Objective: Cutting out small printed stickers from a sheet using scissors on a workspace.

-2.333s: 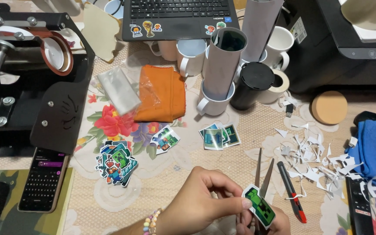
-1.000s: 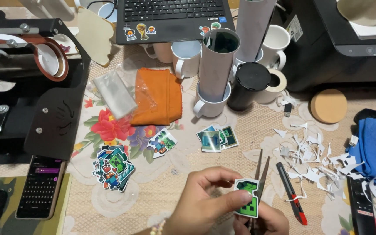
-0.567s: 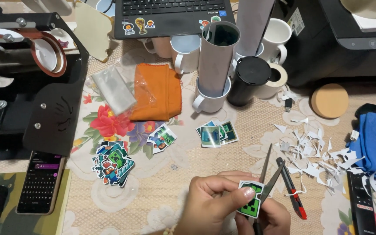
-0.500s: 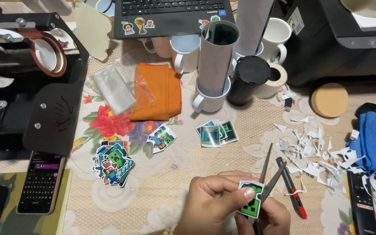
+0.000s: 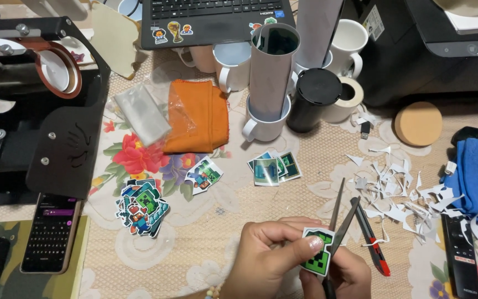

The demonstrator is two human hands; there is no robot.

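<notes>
- Cluttered craft table under a floral lace cloth, with a black press machine at the left, a laptop at the far edge, white mugs and a tall grey tube in the middle.
- Left hand low in view, thumb and fingers pinched shut on a green-and-black sticker, held up off the cloth.
- Right hand just below, mostly cut off by the frame edge, closed around the handles of scissors; blades parted, tips pointing away, sticker's right edge sitting between them.
- Pile of finished stickers well to the left, a few more cut-outs near the mugs, white paper scraps scattered to the right.
- Red-handled craft knife lying just beside the scissors.
- Best handled, by judgement: feed the sticker with the left hand and turn it into the blades rather than steering the scissors.
- Short bites near the blade pivot, thin even white border kept, thumb clear of the cut line.
</notes>
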